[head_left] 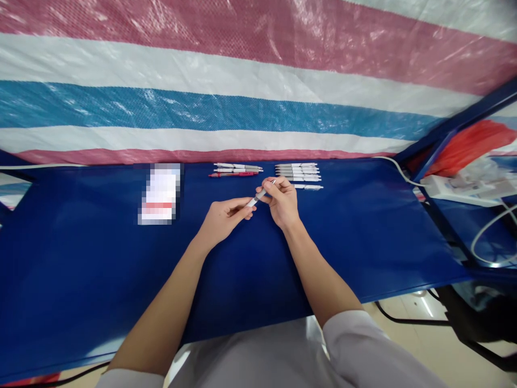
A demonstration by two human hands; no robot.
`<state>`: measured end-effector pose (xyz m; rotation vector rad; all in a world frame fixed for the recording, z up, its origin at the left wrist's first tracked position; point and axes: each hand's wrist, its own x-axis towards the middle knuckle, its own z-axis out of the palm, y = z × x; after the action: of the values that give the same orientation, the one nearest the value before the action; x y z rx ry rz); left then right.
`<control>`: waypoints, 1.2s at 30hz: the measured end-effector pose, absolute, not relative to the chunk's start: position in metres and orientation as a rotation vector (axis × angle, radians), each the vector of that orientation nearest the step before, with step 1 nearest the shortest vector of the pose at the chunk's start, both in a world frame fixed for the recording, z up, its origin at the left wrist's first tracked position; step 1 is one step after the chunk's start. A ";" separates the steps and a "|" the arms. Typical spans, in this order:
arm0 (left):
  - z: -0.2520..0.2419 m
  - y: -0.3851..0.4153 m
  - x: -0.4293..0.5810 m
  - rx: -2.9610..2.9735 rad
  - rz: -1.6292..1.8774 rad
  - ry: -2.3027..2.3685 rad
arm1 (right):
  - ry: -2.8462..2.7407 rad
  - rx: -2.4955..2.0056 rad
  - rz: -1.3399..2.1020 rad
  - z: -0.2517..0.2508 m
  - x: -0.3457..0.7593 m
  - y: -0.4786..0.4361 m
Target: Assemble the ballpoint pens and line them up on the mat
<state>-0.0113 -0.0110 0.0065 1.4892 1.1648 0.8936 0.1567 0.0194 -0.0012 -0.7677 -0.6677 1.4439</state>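
Note:
Between my two hands is a white and grey pen (260,195), tilted with its upper end to the right. My left hand (226,216) pinches its lower white end. The fingers of my right hand (284,203) close round the grey upper end near the tip. Beyond my right hand, several white and grey pens (298,171) lie side by side on the table, and a single white pen (309,187) rests just in front of them. Further left lies a smaller group of white pens (238,167) with a red pen (234,174) in front.
The blue table (347,242) runs up to a striped plastic sheet (226,113) at the back. A blurred white and red item (160,194) lies on the left. At the right are a white power strip (460,188), cables and a red plastic bag (470,145).

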 end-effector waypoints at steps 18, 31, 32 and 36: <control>0.015 -0.012 -0.012 1.175 0.735 0.938 | -0.710 -0.656 1.509 -0.004 0.160 0.018; 0.000 -0.013 -0.005 1.551 0.940 1.199 | -0.685 -0.821 1.342 0.001 0.154 0.018; 0.000 -0.013 -0.005 1.555 0.947 1.208 | -0.688 -0.835 1.336 0.002 0.154 0.018; 0.005 -0.012 -0.007 1.465 0.888 1.153 | -0.721 -0.798 1.375 0.002 0.156 0.018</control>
<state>-0.0070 -0.0116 0.0047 1.4650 1.1533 0.8876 0.1558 0.0177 0.0019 -0.7976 -0.7208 1.3748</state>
